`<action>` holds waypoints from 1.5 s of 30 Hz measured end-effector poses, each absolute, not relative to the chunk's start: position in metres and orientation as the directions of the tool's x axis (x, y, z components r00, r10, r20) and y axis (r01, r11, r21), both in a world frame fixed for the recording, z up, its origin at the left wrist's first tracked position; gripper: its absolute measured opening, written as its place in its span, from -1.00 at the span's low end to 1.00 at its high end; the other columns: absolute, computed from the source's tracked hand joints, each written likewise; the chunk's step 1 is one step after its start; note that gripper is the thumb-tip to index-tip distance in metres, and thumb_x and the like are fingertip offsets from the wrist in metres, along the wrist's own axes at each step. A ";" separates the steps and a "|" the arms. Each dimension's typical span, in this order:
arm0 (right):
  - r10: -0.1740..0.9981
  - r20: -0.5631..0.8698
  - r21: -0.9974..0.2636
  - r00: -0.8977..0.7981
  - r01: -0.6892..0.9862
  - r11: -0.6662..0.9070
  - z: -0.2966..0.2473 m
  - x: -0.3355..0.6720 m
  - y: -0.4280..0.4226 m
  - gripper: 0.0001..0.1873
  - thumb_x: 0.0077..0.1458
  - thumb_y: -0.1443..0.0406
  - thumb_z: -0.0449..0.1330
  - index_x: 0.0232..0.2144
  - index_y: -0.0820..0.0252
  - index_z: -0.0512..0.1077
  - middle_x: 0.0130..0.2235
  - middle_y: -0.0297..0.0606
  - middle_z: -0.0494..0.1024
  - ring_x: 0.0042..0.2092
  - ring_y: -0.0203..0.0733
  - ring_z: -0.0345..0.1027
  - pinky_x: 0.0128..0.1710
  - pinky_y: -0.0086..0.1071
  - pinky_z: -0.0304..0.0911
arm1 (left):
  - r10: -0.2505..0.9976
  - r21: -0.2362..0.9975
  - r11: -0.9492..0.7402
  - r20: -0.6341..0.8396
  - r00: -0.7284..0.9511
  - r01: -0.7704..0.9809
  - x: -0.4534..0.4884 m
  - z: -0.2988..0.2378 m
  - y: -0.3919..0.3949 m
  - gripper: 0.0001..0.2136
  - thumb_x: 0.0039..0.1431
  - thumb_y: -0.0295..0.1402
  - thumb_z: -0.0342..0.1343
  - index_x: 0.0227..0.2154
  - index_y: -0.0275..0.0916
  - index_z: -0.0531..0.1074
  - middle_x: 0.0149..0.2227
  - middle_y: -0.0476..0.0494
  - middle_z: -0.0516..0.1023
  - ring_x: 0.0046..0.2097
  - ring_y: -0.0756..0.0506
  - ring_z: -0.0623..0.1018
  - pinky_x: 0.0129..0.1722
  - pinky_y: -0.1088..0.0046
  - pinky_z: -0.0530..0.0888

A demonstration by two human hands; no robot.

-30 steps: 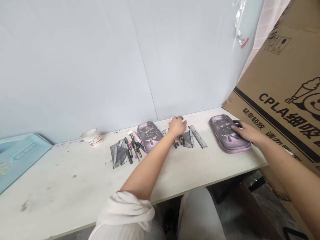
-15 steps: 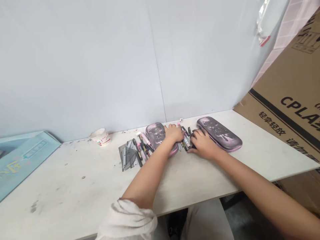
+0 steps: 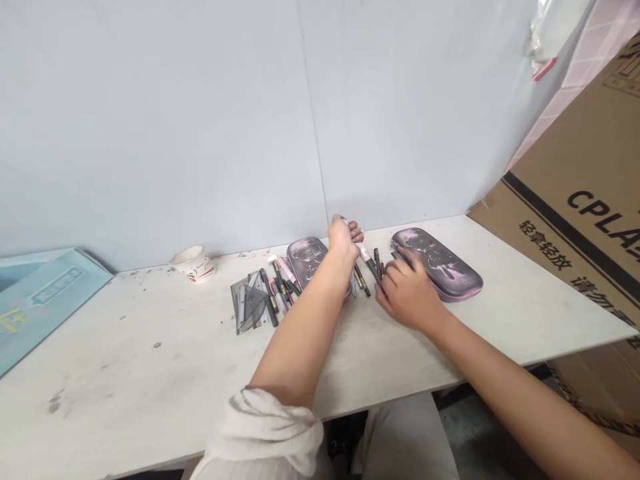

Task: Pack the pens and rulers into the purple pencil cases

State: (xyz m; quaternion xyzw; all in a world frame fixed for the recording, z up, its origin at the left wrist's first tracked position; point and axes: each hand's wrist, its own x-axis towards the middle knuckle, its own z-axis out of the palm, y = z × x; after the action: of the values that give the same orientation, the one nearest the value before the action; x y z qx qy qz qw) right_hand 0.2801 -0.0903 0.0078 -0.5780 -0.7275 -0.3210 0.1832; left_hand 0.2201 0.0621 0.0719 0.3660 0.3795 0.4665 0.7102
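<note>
My left hand (image 3: 344, 239) is raised a little above the table, fingers curled round the top ends of several pens (image 3: 367, 261) that slant down to the right. My right hand (image 3: 407, 293) rests on the table with its fingers closed on the lower ends of the same pens. A purple pencil case (image 3: 305, 259) lies just left of my left hand, partly behind my forearm. A second purple pencil case (image 3: 436, 264) lies to the right, beside my right hand.
A second heap of pens (image 3: 280, 287) and grey set squares (image 3: 249, 305) lies left of the cases. A paper cup (image 3: 193, 263) lies on its side by the wall. A teal box (image 3: 37, 303) sits far left, a large cardboard box (image 3: 580, 220) at the right.
My right hand left the right pencil case and came to the pens in the middle. Both hands gathered them, and my left hand has lifted their upper ends off the table.
</note>
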 end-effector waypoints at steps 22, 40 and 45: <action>0.974 0.193 0.140 0.114 0.980 -0.143 0.002 0.284 0.014 -0.64 0.10 0.32 -0.06 -0.20 0.43 0.43 -0.15 0.17 0.44 -0.09 0.05 0.22 -0.14 -0.16 0.02 | 0.834 0.519 -0.458 -0.031 0.552 0.722 0.219 0.002 0.102 -0.62 -0.01 -0.53 -0.01 -0.06 -0.39 0.39 -0.05 -0.39 0.48 0.00 -0.19 0.46 -0.05 0.39 0.35; 0.867 0.315 -0.318 0.385 0.904 -0.286 0.048 0.361 -0.062 -0.55 0.20 0.08 -0.19 -0.32 0.24 0.37 -0.32 -0.08 0.53 -0.31 -0.11 0.38 -0.38 -0.38 0.09 | 0.465 0.122 -0.885 0.262 0.846 0.449 0.212 0.031 0.053 -0.70 0.24 -0.20 -0.21 -0.15 -0.21 0.34 -0.22 -0.21 0.48 -0.13 -0.17 0.45 -0.14 0.33 0.34; 0.887 0.321 -0.529 0.331 0.840 -0.122 0.052 0.374 -0.096 -0.54 0.16 0.02 -0.15 -0.58 0.16 0.29 -0.58 -0.30 0.41 -0.47 -0.23 0.30 -0.44 -0.42 0.11 | 0.516 0.290 -0.843 0.205 0.831 0.452 0.198 0.057 0.020 -0.66 0.21 -0.11 -0.17 -0.41 -0.22 0.39 -0.47 -0.12 0.44 -0.28 -0.12 0.46 -0.22 0.40 0.32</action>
State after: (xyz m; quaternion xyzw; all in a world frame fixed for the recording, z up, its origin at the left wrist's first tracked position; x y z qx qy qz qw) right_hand 0.3736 -0.0960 0.0521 -0.7481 -0.5772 0.0365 0.3253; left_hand 0.1980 0.0201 0.0566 0.9500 0.2550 0.1390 0.1151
